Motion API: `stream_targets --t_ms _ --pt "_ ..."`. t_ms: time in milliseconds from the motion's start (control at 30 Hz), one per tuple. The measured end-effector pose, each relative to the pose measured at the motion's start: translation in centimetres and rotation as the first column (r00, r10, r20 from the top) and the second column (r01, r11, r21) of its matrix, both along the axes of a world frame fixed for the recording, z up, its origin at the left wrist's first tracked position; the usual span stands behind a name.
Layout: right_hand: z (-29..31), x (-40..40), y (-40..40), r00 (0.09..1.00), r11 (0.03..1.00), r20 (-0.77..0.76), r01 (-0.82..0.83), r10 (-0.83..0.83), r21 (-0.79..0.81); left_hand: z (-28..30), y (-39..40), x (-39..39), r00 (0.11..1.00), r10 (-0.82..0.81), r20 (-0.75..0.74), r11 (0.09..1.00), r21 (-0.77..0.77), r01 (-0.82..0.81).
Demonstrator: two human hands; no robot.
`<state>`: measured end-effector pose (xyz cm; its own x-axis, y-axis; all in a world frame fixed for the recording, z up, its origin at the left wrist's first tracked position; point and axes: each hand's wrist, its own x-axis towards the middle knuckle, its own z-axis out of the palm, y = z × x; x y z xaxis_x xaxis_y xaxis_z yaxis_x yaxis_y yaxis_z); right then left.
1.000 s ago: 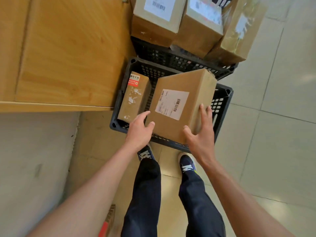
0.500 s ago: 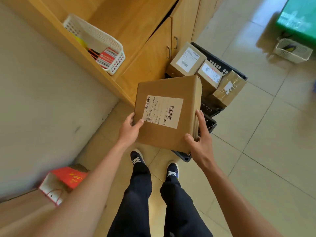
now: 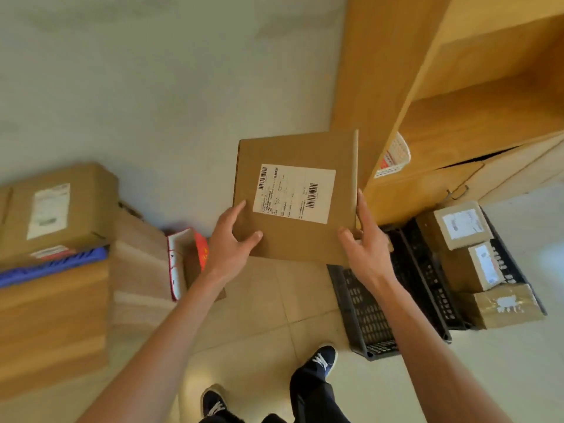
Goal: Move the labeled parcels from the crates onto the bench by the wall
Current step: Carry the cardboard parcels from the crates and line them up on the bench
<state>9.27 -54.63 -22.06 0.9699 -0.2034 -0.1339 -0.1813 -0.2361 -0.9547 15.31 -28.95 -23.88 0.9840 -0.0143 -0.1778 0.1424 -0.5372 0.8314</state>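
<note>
Carrying one labeled parcel (image 3: 294,198) mid-air, between the crates and the bench, label face up toward the camera. Left hand (image 3: 229,236) grips its lower left corner, thumb on top and fingers round the edge; right hand (image 3: 364,242) clamps the right edge, thumb on the face, fingers along the side. Both hold the same box, so nothing is free. Bench (image 3: 52,315) sits at far left against the wall, blurred, with at least one labeled box (image 3: 58,212) on it atop a blue item (image 3: 55,265); judging by that, some transfer is done. Left to do: near black crate (image 3: 369,312) looks empty from this angle, but the far crate (image 3: 515,270) holds three more labeled parcels (image 3: 460,224), stacked close together. So roughly mid-task, with this box to set down and three to fetch, as far as the view shows. A brown paper bag (image 3: 140,270) and a red-and-white bag (image 3: 186,261) stand on the floor between person and bench; need to step around them. Wooden cabinet (image 3: 427,102) is just right of the parcel, apart from it.
</note>
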Motion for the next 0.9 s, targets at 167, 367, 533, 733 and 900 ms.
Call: stream_targets --t_ms 167,367,533,733,900 --pt "1.7 2.0 12.9 0.974 0.974 0.002 -0.224 0.225 -0.044 1.6 13.2 -4.4 0.974 0.219 0.052 0.976 0.005 -0.219" --pt "2.6 -0.8 30.2 0.916 0.916 -0.044 -0.400 0.399 -0.030 2.5 29.8 -13.0 0.915 0.402 0.018 0.915 -0.032 -0.402" --pt "2.8 -4.6 42.5 0.843 0.843 -0.058 -0.537 0.535 -0.027 3.0 41.8 -20.3 0.860 0.510 -0.011 0.860 -0.011 -0.510" --pt "3.6 -6.5 52.5 0.845 0.845 -0.042 -0.534 0.534 0.005 3.0 51.1 -24.3 0.828 0.560 -0.020 0.828 -0.011 -0.560" --pt "2.7 -3.9 58.3 0.871 0.871 -0.022 -0.491 0.491 0.003 2.8 56.2 -21.3 0.838 0.545 -0.011 0.838 0.004 -0.545"
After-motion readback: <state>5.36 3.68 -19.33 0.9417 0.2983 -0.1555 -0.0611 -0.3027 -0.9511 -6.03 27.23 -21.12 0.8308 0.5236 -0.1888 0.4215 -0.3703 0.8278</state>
